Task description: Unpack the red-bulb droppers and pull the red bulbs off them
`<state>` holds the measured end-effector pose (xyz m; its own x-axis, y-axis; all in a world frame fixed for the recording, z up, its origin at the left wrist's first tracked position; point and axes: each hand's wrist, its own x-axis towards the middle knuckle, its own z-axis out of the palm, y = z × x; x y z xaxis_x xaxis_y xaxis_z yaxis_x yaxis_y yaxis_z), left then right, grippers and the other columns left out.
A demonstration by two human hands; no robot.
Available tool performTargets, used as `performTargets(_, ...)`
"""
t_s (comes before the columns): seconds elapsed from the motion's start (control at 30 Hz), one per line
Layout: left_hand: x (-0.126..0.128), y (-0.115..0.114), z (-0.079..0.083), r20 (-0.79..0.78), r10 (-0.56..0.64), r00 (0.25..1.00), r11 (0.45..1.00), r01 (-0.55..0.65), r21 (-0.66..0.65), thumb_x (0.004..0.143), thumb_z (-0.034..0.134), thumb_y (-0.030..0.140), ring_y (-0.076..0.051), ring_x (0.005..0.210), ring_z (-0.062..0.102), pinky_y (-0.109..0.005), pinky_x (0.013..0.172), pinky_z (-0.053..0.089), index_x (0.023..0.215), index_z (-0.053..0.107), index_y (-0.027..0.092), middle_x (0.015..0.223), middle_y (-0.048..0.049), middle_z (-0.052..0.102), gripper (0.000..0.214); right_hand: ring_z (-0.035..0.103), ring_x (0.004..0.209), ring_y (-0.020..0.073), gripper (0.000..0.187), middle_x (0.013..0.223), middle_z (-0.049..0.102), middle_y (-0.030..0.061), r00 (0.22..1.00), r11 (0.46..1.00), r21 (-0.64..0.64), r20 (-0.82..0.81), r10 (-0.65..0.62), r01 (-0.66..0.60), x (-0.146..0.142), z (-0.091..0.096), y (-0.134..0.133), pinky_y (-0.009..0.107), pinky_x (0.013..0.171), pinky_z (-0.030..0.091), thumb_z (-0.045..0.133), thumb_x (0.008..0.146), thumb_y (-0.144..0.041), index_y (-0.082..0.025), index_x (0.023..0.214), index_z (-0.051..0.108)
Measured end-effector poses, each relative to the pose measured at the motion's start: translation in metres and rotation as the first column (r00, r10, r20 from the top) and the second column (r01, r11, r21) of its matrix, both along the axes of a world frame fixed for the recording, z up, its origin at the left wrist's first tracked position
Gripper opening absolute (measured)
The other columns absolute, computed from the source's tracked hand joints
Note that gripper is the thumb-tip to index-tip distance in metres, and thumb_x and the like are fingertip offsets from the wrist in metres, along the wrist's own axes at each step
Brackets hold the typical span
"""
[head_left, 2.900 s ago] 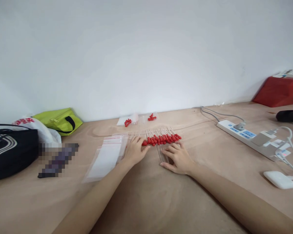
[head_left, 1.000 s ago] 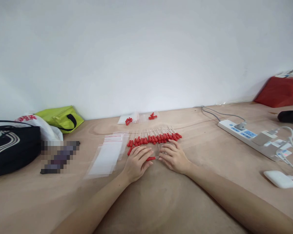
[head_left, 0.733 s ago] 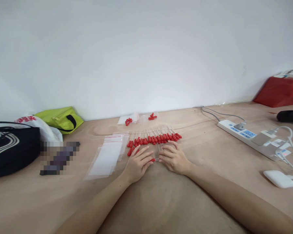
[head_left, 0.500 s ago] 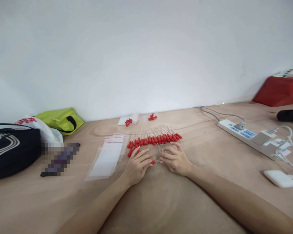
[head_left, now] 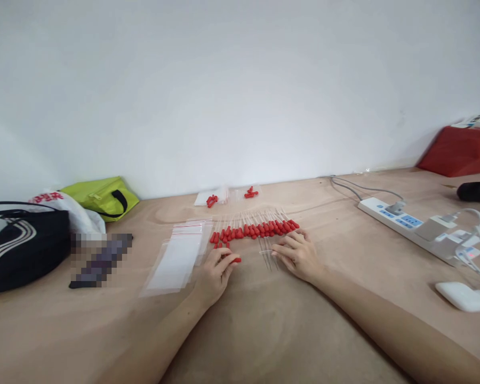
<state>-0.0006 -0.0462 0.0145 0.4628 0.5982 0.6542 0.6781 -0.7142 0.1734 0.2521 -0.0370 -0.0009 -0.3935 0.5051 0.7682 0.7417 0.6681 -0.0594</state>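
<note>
A row of thin glass droppers with red rubber bulbs (head_left: 256,230) lies on the wooden table (head_left: 264,330) in front of me. My left hand (head_left: 215,271) is closed, pinching one loose red bulb (head_left: 236,260) at its fingertips. My right hand (head_left: 301,255) is closed on a thin clear tube (head_left: 265,252) that points left. Several bare tubes (head_left: 269,260) lie just under that hand's fingertips. A stack of clear zip bags (head_left: 178,257) lies left of my left hand.
Two small bags with red bulbs (head_left: 211,200) sit near the wall. At the left are a black bag (head_left: 20,242), a green pouch (head_left: 102,196) and a blurred object (head_left: 100,258). A power strip (head_left: 408,224), a white charger (head_left: 462,296) and a red box (head_left: 456,150) stand at the right.
My hands were together on one dropper; now they have drawn apart, the red bulb staying in my left hand and the clear tube in my right.
</note>
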Motion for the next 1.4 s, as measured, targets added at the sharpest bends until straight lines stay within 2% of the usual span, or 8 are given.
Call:
performTargets(0.13, -0.015, 0.008, 0.003, 0.152, 0.274, 0.950, 0.962, -0.271, -0.040, 0.084, 0.039, 0.024, -0.015, 0.080, 0.055, -0.028, 0.070, 0.049, 0.099, 0.058, 0.016, 0.086, -0.0065, 0.051, 0.025, 0.049, 0.067, 0.0119, 0.020, 0.069, 0.062, 0.0005, 0.996, 0.994, -0.080, -0.039, -0.081, 0.078, 0.000, -0.001, 0.001, 0.030, 0.076, 0.028, 0.044, 0.084, -0.022, -0.021, 0.094, 0.062)
performTargets(0.23, -0.029, 0.016, 0.004, 0.186, 0.379, 0.906, 0.923, -0.357, -0.143, 0.081, 0.040, 0.025, -0.014, 0.068, 0.055, -0.027, 0.062, 0.049, 0.097, 0.057, 0.015, 0.080, -0.0047, 0.051, 0.025, 0.051, 0.071, 0.0129, 0.024, 0.073, 0.063, 0.0015, 0.991, 0.984, -0.128, -0.027, -0.128, 0.124, 0.004, -0.002, 0.001, 0.030, 0.074, 0.027, 0.042, 0.082, -0.018, -0.020, 0.098, 0.060)
performTargets(0.37, -0.029, 0.020, 0.003, 0.192, 0.378, 0.906, 0.911, -0.327, -0.253, 0.077, 0.048, 0.030, -0.011, 0.057, 0.053, -0.025, 0.055, 0.048, 0.094, 0.052, 0.016, 0.075, -0.0014, 0.054, 0.023, 0.052, 0.071, 0.0141, 0.022, 0.072, 0.062, 0.0015, 0.981, 0.971, -0.145, 0.030, -0.190, 0.193, 0.006, -0.005, 0.000, 0.031, 0.073, 0.024, 0.043, 0.075, -0.014, -0.020, 0.086, 0.061)
performTargets(0.57, -0.012, 0.022, -0.001, 0.068, 0.313, 0.947, 0.928, -0.290, -0.232, 0.077, 0.049, 0.033, -0.014, 0.062, 0.054, -0.027, 0.060, 0.046, 0.078, 0.053, 0.019, 0.070, -0.0006, 0.057, 0.015, 0.052, 0.069, 0.0138, 0.020, 0.075, 0.063, 0.0025, 0.957, 0.934, -0.215, 0.120, -0.264, 0.285, 0.000, -0.003, -0.003, 0.031, 0.071, 0.023, 0.044, 0.073, -0.014, -0.019, 0.082, 0.062)
performTargets(0.87, -0.019, 0.025, 0.001, 0.067, 0.390, 0.919, 0.913, -0.375, -0.161, 0.077, 0.051, 0.037, -0.019, 0.077, 0.053, -0.032, 0.072, 0.043, 0.079, 0.057, 0.020, 0.079, -0.0031, 0.061, 0.018, 0.051, 0.075, 0.0145, 0.022, 0.077, 0.062, 0.0027, 0.971, 0.922, -0.318, 0.159, -0.177, 0.220, -0.008, 0.003, -0.009, 0.032, 0.076, 0.022, 0.042, 0.081, -0.023, -0.021, 0.089, 0.062)
performTargets(1.0, -0.016, 0.035, 0.012, -0.077, 0.436, 0.897, 0.872, -0.442, -0.211, 0.075, 0.053, 0.038, -0.022, 0.085, 0.052, -0.035, 0.077, 0.040, 0.082, 0.060, 0.021, 0.085, -0.0033, 0.061, 0.020, 0.050, 0.082, 0.0168, 0.025, 0.082, 0.062, 0.0042, 0.973, 0.925, -0.332, 0.195, -0.126, 0.187, -0.008, 0.006, -0.011, 0.034, 0.079, 0.022, 0.042, 0.083, -0.031, -0.021, 0.094, 0.061)
performTargets(1.17, 0.000, 0.056, 0.027, -0.235, 0.533, 0.813, 0.763, -0.582, -0.281, 0.075, 0.049, 0.046, -0.027, 0.092, 0.050, -0.040, 0.076, 0.039, 0.078, 0.062, 0.022, 0.091, -0.0072, 0.060, 0.028, 0.049, 0.083, 0.0172, 0.027, 0.085, 0.061, 0.0045, 0.974, 0.936, -0.306, 0.198, -0.115, 0.173, -0.008, 0.006, -0.011, 0.034, 0.078, 0.023, 0.040, 0.084, -0.034, -0.021, 0.098, 0.060)
performTargets(1.4, 0.011, 0.082, 0.023, -0.292, 0.563, 0.773, 0.723, -0.632, -0.278, 0.071, 0.050, 0.051, -0.031, 0.090, 0.050, -0.044, 0.072, 0.040, 0.061, 0.062, 0.020, 0.084, -0.0110, 0.060, 0.034, 0.051, 0.082, 0.0157, 0.025, 0.083, 0.063, 0.0033, 0.983, 0.949, -0.271, 0.133, -0.127, 0.159, -0.007, 0.001, -0.007, 0.033, 0.076, 0.026, 0.039, 0.087, -0.032, -0.022, 0.096, 0.060)
